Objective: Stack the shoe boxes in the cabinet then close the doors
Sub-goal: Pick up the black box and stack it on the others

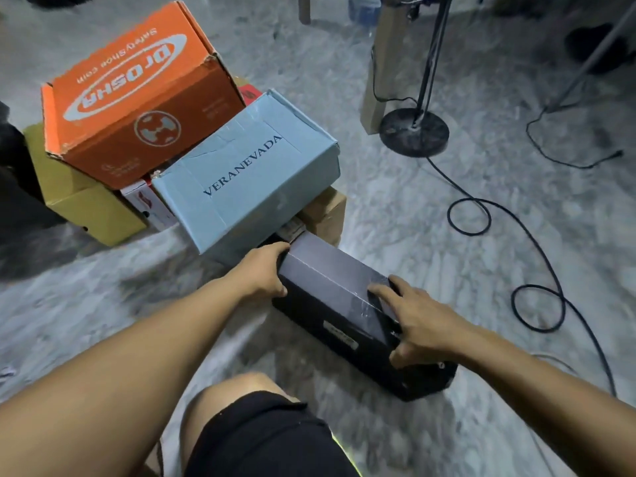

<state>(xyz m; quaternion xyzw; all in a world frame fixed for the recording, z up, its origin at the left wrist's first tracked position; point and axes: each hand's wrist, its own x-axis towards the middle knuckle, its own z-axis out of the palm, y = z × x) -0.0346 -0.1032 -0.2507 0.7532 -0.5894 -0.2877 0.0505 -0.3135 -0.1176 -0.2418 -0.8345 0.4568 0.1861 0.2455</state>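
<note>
On the grey floor [413, 215], a black shoe box [344, 315] lies just in front of the pile — pale blue box [247, 173], orange box [137, 98]. Both hands clasp its ends: left hand [263, 270] at the far end, right hand [413, 321] spread over the near corner.

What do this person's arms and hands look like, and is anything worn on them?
Both arms are bare to the frame's edge: no sleeves, gloves, watch or rings show. The left hand and right hand have short, plain nails. Lower down are black shorts.
</note>
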